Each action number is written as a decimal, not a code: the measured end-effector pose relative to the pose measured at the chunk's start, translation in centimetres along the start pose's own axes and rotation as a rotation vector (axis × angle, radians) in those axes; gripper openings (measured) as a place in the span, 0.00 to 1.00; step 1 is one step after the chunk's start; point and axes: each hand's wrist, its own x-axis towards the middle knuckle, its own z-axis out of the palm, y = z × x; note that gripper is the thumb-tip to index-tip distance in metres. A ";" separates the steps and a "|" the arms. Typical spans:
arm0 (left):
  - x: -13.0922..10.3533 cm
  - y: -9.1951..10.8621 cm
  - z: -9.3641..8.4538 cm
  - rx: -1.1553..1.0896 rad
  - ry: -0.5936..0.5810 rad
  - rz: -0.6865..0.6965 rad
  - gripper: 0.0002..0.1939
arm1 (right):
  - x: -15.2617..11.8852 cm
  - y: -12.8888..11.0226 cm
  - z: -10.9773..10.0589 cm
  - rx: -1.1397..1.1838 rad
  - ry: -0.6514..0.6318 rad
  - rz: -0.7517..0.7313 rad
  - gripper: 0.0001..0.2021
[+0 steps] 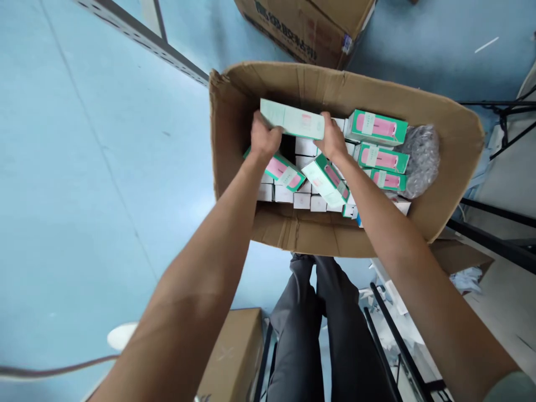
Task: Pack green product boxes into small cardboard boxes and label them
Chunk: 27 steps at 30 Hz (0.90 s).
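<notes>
Both my hands reach into a large open cardboard carton [318, 231]. A pale green product box [293, 119] with a pink print is held between them, above the other boxes. My left hand [264, 137] grips its left end, and my right hand [330, 139] grips its right end. Below my left hand lies a tilted green box with a pink picture [285, 170]. Another tilted box [326, 181] rests near my right wrist. Several green-and-pink boxes [379, 127] lie at the right, and rows of white box ends [302, 201] show underneath.
Bubble wrap [419, 162] fills the carton's right end. Behind the carton stands another cardboard box [301, 28], with a grey metal post [154, 42] at the upper left. Black metal frame bars [494, 240] run along the right. A closed carton [232, 352] sits beside my legs.
</notes>
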 end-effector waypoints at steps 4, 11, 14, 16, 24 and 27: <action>-4.5 3.0 -1.2 0.051 0.035 0.016 0.32 | -6.0 -2.1 -2.2 0.044 0.024 0.081 0.33; -12.0 6.6 -2.1 0.143 -0.052 -0.084 0.32 | -15.7 -5.2 -6.2 -0.106 0.002 0.150 0.43; -14.0 7.4 -1.8 0.221 -0.114 -0.137 0.34 | -18.6 -5.0 -7.5 -0.128 0.002 0.166 0.44; -14.9 8.0 -1.3 0.262 -0.144 -0.136 0.35 | -20.3 -4.8 -8.1 -0.146 -0.020 0.212 0.44; -16.2 10.7 3.3 0.418 -0.193 0.052 0.34 | -23.9 1.0 -10.7 -0.114 0.080 0.306 0.38; -17.0 10.6 9.0 0.287 -0.359 0.155 0.30 | -22.8 7.9 -13.2 -0.124 0.306 0.473 0.35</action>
